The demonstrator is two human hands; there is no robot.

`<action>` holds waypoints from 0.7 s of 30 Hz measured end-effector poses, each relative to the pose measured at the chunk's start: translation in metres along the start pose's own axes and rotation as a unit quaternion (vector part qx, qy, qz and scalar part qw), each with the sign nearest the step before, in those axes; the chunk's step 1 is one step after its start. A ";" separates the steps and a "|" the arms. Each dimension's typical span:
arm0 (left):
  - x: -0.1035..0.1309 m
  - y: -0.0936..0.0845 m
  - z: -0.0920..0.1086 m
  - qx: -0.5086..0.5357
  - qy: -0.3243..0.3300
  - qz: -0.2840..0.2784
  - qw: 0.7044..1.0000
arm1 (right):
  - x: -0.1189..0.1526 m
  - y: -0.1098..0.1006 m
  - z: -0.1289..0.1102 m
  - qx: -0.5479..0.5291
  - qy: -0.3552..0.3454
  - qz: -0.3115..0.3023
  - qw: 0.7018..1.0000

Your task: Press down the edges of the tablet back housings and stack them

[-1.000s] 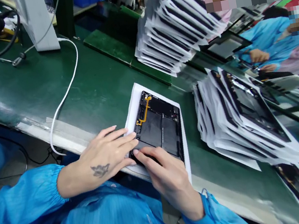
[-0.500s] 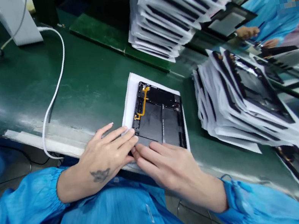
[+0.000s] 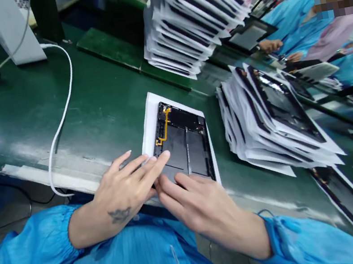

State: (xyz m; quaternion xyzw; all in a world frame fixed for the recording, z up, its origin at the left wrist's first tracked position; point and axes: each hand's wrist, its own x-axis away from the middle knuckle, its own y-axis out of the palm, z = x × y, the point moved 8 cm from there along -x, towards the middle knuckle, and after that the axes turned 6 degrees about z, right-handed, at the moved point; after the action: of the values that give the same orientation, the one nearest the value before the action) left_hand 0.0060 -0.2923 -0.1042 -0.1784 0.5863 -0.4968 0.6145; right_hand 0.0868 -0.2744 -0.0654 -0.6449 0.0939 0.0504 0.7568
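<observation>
A black device housing with grey battery panels and an orange flex strip lies on a white sheet near the table's front edge. My left hand is spread at the lower left corner of the housing, its fingers stretched over the sheet and the corner. Against the near edge of the housing, my right hand has its fingers curled and pressed together. Its fingertips meet the left hand's at that corner. Whatever they pinch is hidden beneath the fingers.
Stacks of sheets and housings stand at the back and on the right. A white cable curves across the green table. More housings lie at lower right. People in blue work beyond.
My left index finger now reaches further over the housing's corner. My right hand's fingers have curled more. The whole view has shifted slightly.
</observation>
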 end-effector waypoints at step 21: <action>0.028 -0.018 0.012 0.043 0.007 0.048 0.998 | 0.120 -0.007 0.028 -0.427 0.409 0.454 0.666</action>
State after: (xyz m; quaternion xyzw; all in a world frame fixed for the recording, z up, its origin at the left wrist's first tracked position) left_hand 0.0045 -0.3273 -0.1020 -0.1199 0.5763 -0.4932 0.6405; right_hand 0.2075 -0.2537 -0.0794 -0.7313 0.6433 0.1531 0.1672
